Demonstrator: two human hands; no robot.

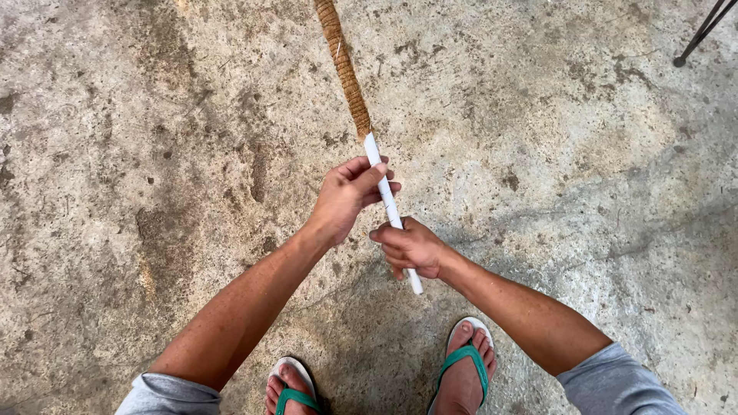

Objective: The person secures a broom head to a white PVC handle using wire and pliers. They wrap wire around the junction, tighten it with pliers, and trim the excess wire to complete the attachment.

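I hold a long thin white pole (390, 204) that points away from me over the floor. Its far part is wrapped in brown coir rope (344, 69) and runs out of the top of the view. My left hand (350, 196) grips the bare white part just below the brown wrapping. Closer to me, my right hand (410, 247) is closed around the pole near its lower end, whose tip sticks out under the fist.
Stained, rough concrete floor (154, 154) fills the view. My feet in white sandals with green straps (461, 365) stand at the bottom edge. A thin dark metal leg (701, 32) reaches the floor at the top right corner.
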